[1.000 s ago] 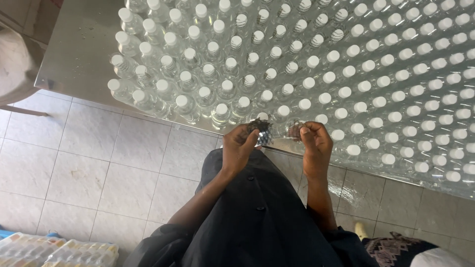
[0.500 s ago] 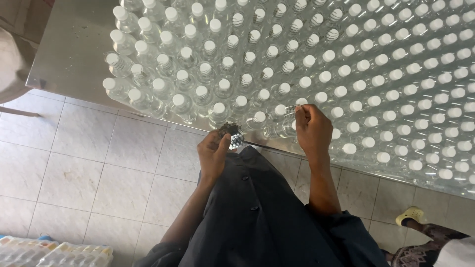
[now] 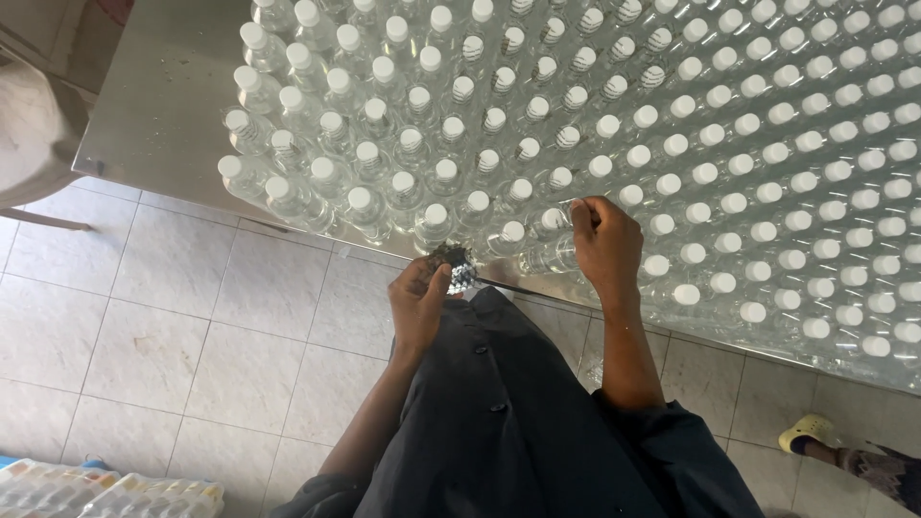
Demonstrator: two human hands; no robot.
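**At the tabletop's near edge, our hands work among capped bottles**

At the near edge of the tabletop point(image 3: 163, 105), our right hand point(image 3: 606, 245) closes over a clear plastic bottle point(image 3: 549, 255) that lies tilted on its side, its neck pointing toward our left. The fingers curl around it, with the fingertips point(image 3: 582, 209) up by the neighbouring white caps. The bottle rests right at the front of the crowd, touching the upright bottles behind it.

Just beside it, out over the edge of the tabletop, our left hand point(image 3: 420, 302) is drawn in narrow, thumb and fingers pinched on a small cluster of shiny, dark-and-silver bits point(image 3: 459, 269). What these are we cannot tell; they are too small and bright. The two hands are near each other but apart.

Behind both hands stands a dense mass of upright clear bottles point(image 3: 729, 144) with white caps, packed in rows across most of the reflective metal tabletop. Its left part is bare and grey.

Below us hangs our dark buttoned garment point(image 3: 499, 412), and under it is a pale tiled floor point(image 3: 144, 326). At the lower left corner sit wrapped packs of bottles point(image 3: 106, 491) on the floor. At the lower right, another person's foot in a yellow sandal point(image 3: 811, 432) shows on the tiles, well apart from our hands.
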